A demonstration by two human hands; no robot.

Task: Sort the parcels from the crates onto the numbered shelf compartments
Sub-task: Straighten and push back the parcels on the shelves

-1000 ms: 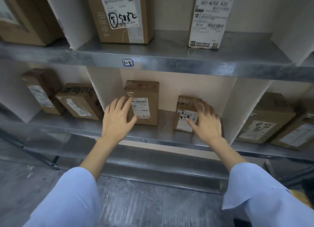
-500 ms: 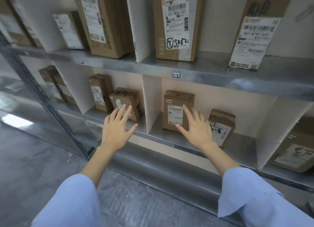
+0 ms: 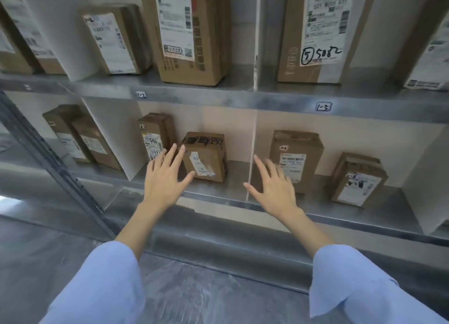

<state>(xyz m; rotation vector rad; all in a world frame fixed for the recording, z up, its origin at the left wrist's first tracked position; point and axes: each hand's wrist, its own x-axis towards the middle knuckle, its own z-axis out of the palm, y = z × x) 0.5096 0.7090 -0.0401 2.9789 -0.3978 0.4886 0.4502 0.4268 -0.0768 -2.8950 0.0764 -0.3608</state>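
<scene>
Both hands are stretched toward the lower tier of a metal shelf [image 3: 218, 198], holding nothing. My left hand [image 3: 165, 178] has spread straight fingers in front of a short brown parcel [image 3: 206, 157] and a taller parcel marked 22 [image 3: 155, 135] in the compartment under label 1-2 [image 3: 141, 95]. My right hand [image 3: 274, 186] is spread in front of the thin white divider [image 3: 251, 153], just left of a parcel marked 24 [image 3: 297, 158]. A smaller parcel [image 3: 358, 180] stands to its right, under label 1-3 [image 3: 323, 107].
The upper tier carries tall boxes, one with "5082" handwritten on its label [image 3: 320, 32], another large one [image 3: 192, 32] and a smaller one [image 3: 114, 39]. Two parcels [image 3: 80, 139] lean in the lower left compartment. A dark upright post [image 3: 56, 165] stands left. Grey floor lies below.
The view and both hands have shifted left along the lower shelf. My left hand went from the 24 parcel to the 1-2 compartment; my right hand left the small parcel. Both stay empty.
</scene>
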